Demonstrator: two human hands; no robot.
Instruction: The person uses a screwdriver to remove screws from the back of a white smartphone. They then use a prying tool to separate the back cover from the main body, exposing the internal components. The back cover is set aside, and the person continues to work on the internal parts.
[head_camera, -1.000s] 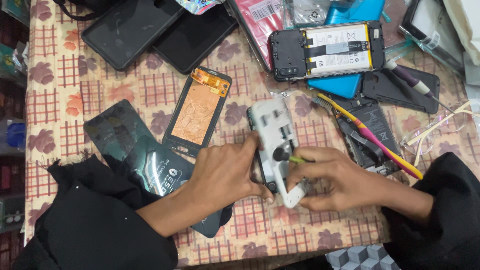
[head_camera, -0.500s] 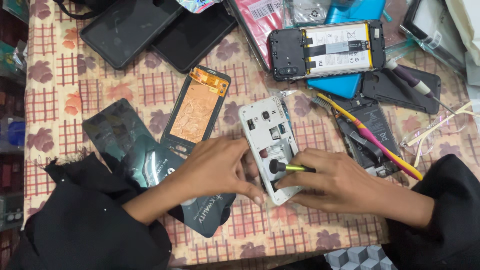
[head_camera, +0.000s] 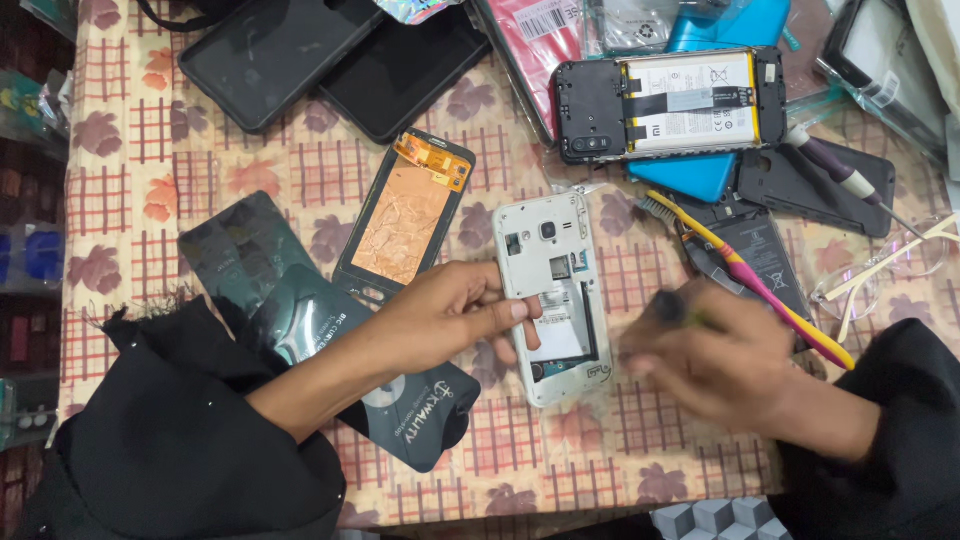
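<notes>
So the white phone frame (head_camera: 551, 296) now lies flat near the middle of the table (head_camera: 130, 150), back side up, just right of the copper-backed screen (head_camera: 408, 218); half a second ago the right hand had a tool tip down in it. The left hand (head_camera: 445, 318) steadies it, thumb pressed on the left edge, fingers loosely curled; the right hand (head_camera: 710, 362) has pulled off to the right and is blurred, gripping something dark and thin, can't tell what; the pink and yellow toothbrush (head_camera: 755, 283) sits just behind it.

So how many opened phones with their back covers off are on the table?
2: a white phone steadied by the left hand at centre, and a black phone showing its battery at upper right. Clutter may hide others.
</notes>
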